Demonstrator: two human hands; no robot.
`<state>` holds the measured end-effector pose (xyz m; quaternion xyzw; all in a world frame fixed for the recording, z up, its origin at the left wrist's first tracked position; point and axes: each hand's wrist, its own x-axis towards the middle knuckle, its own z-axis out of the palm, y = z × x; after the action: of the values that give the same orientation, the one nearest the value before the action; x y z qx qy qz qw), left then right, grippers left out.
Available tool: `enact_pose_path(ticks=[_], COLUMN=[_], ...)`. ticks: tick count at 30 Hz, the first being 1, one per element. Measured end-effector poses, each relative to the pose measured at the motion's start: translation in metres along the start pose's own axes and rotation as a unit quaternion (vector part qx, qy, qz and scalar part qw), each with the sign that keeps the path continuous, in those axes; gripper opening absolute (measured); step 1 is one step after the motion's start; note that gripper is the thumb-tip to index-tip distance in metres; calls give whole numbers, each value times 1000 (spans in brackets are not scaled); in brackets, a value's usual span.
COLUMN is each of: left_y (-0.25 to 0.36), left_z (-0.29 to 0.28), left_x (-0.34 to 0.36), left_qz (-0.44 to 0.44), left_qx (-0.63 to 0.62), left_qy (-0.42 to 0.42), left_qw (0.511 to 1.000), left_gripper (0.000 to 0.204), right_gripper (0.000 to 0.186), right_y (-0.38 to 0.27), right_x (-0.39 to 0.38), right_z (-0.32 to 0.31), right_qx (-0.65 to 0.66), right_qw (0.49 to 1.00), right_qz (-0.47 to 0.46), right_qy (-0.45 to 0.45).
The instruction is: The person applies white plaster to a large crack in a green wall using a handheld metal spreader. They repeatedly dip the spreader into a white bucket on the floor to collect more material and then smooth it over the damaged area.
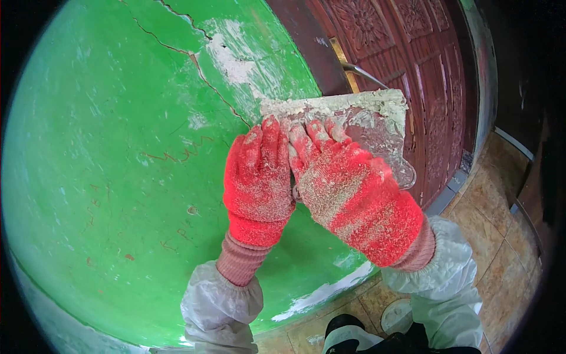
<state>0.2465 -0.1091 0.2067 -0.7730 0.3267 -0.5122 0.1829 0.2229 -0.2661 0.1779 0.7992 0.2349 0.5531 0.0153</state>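
In dusty red gloves, my left hand (259,177) and my right hand (348,194) lie side by side on a wide, putty-caked plastering blade (377,133). Their fingers are pressed together over it, just below its crusted top edge. The blade is held against the green wall (118,194) beside a dark door frame (306,47). A long crack runs down the wall toward the blade's left end, with white filler smears near it.
A carved red-brown door (436,106) with a metal handle (359,71) stands at the right. Below are the tiled floor (489,248), a round pale object (396,315) and part of my shoe (345,333). A dark panel (533,218) is at the far right.
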Motion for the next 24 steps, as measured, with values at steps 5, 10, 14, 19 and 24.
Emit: enact_pose_path(ticks=[5, 10, 14, 19, 24], left_y=[-3, 17, 23, 26, 24], left_z=[4, 16, 14, 9, 3], left_x=[-4, -24, -24, -19, -14], left_qz=[-2, 5, -34, -54, -47], left_qx=[-33, -60, -51, -81, -55], left_qy=[10, 53, 64, 52, 83], left_qw=[999, 997, 996, 994, 994], left_gripper=[56, 57, 42, 43, 46], right_gripper=[44, 43, 47, 45, 42], right_y=[-1, -19, -23, -8, 8], right_x=[3, -27, -31, -33, -40], right_z=[-4, 2, 6, -1, -26], right_qx=[-43, 2, -68, 15, 118], right_qw=[999, 991, 984, 994, 984], right_qz=[-16, 71, 58, 10, 22], right_qy=[-12, -112, -155, -112, -134])
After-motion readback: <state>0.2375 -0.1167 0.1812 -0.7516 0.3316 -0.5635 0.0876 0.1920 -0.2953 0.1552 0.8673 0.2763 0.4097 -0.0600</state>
